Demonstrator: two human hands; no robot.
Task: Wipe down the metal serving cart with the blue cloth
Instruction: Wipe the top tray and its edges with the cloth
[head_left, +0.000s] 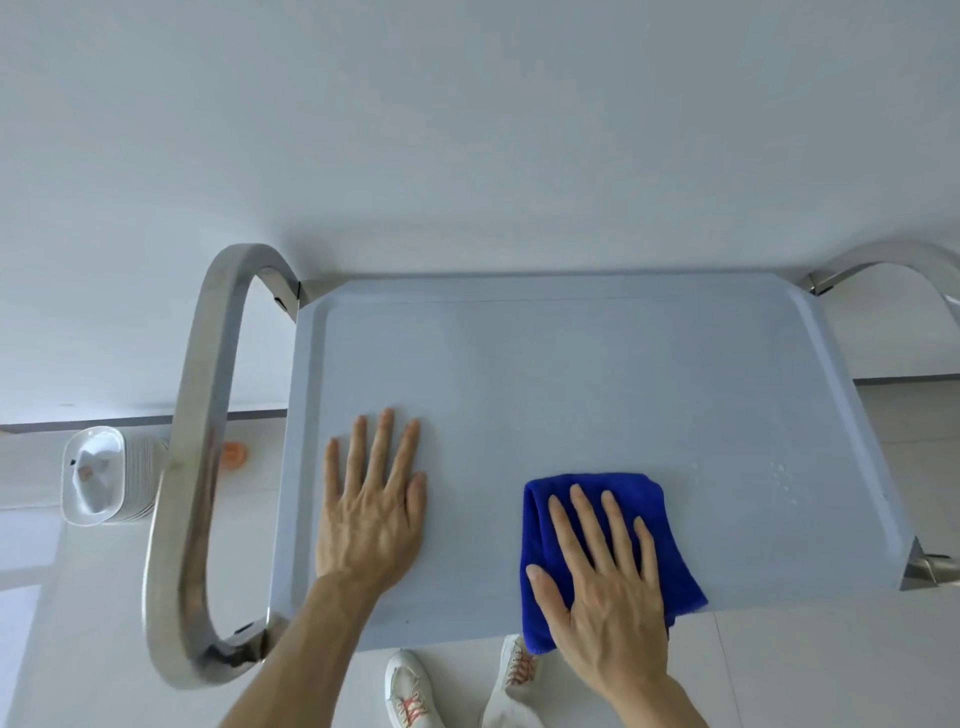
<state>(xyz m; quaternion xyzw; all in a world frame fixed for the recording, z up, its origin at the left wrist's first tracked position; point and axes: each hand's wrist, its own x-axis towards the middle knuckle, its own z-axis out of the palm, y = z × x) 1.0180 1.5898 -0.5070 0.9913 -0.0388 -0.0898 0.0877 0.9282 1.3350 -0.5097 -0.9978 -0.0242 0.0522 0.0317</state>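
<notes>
Clearly mid-wipe: the cloth (597, 519) is already down on the cart (571, 374) top, near its front edge & right of centre, w/ one folded corner hanging just past the front rim. Right hand (605, 587) lies flat on the cloth, fingers straight & slightly spread, palm pressing it onto the top — nothing curled round it, so it's a push-down hold, not a grab. Left hand (371, 512) is flat too, fingers straight, resting bare on the top toward the left side, well apart from the cloth; looks like it's bracing the cart so it won't roll. Small droplets (782, 478) show on the top, right of the cloth, near the right rim — prob. the next patch to hit. Judging by that, the job is only partly done: the back half & right side look not yet covered, tho the surface is too plain to say for sure. Next move calls for sliding the right hand w/ steady downward pressure toward the droplets, keeping the cloth flat so it doesn't bunch or slip off the front edge, while the left keeps the cart steady. Left handle (202, 467) & right handle (893, 265) also need a pass. Off-cart: a white dish stack (96, 473) on the floor at left, shoes (410, 696) below.
</notes>
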